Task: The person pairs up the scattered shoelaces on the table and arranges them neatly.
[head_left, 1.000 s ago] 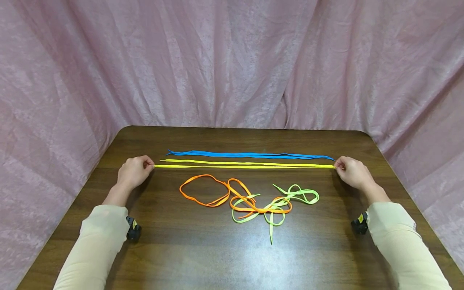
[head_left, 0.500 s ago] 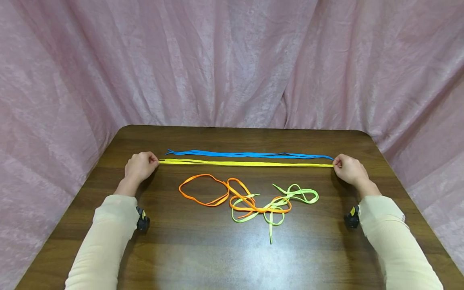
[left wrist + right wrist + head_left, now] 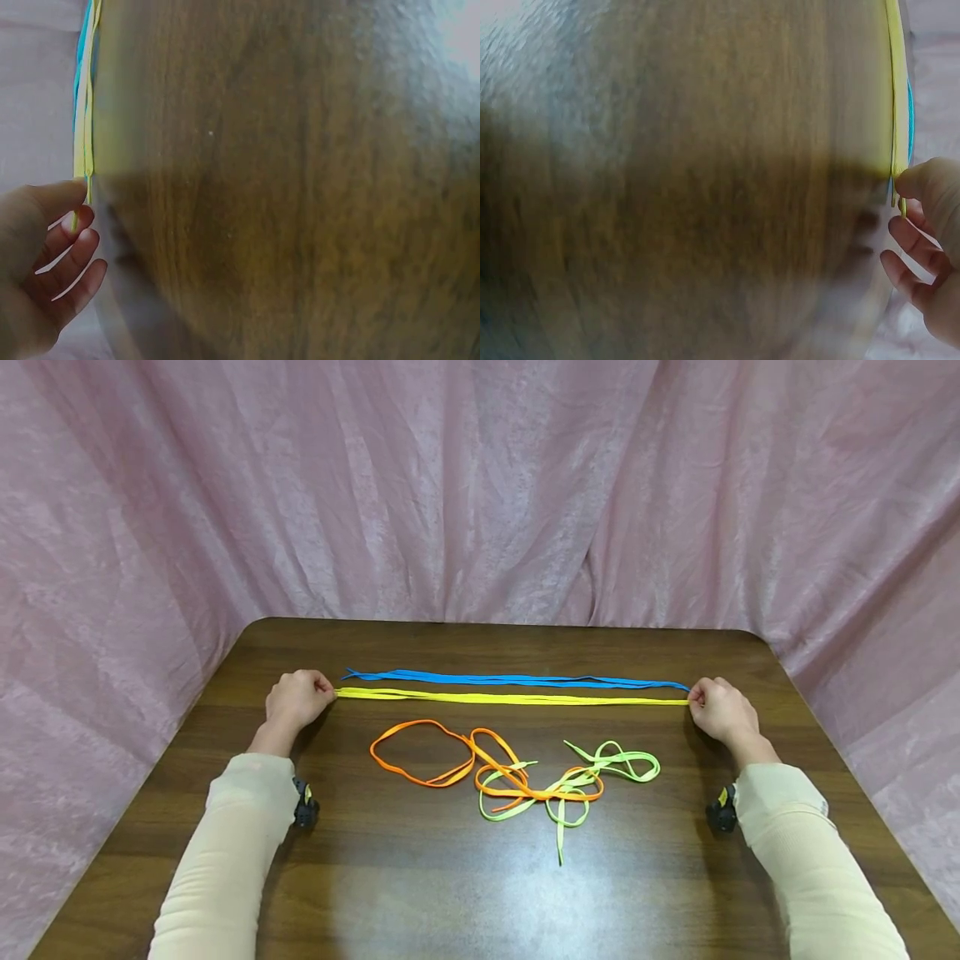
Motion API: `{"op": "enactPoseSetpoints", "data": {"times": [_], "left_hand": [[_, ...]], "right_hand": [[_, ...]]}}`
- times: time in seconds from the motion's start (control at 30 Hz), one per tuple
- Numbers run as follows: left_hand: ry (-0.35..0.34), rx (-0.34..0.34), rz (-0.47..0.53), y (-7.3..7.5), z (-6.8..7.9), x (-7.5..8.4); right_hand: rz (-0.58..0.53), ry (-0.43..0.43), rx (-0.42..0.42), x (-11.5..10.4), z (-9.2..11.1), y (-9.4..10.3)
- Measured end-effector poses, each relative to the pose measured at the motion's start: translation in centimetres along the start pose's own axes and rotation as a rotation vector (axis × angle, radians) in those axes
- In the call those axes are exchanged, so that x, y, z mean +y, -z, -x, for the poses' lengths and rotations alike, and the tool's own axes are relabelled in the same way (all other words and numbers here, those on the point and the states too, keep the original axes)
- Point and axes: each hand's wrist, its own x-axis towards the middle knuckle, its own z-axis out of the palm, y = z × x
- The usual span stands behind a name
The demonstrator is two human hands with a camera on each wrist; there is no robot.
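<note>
A yellow shoelace, its strands side by side, stretches straight across the table between both hands. My left hand pinches its left end between thumb and forefinger; in the left wrist view a yellow tip pokes out past the fingers. At the other end my right hand pinches the lace, and short yellow tips show below the thumb in the right wrist view. Just behind lies a blue shoelace, also laid out lengthwise, its right end close to my right fingertips.
In front of the yellow lace, an orange shoelace lies in loose loops, tangled with a light green shoelace. The brown wooden table ends at the back against a pink curtain.
My left hand has moved right and slightly away from me, bringing the front yellow strand back against the other one. My right hand has shifted slightly left and back.
</note>
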Motion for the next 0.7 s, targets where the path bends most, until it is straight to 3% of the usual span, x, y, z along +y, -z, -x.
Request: {"op": "enactPoseSetpoints", "data": {"times": [0.7], "left_hand": [[-0.006, -0.033, -0.015, -0.71, -0.2, 0.74]], "right_hand": [[0.031, -0.001, -0.005, -0.05, 0.31, -0.07]]}}
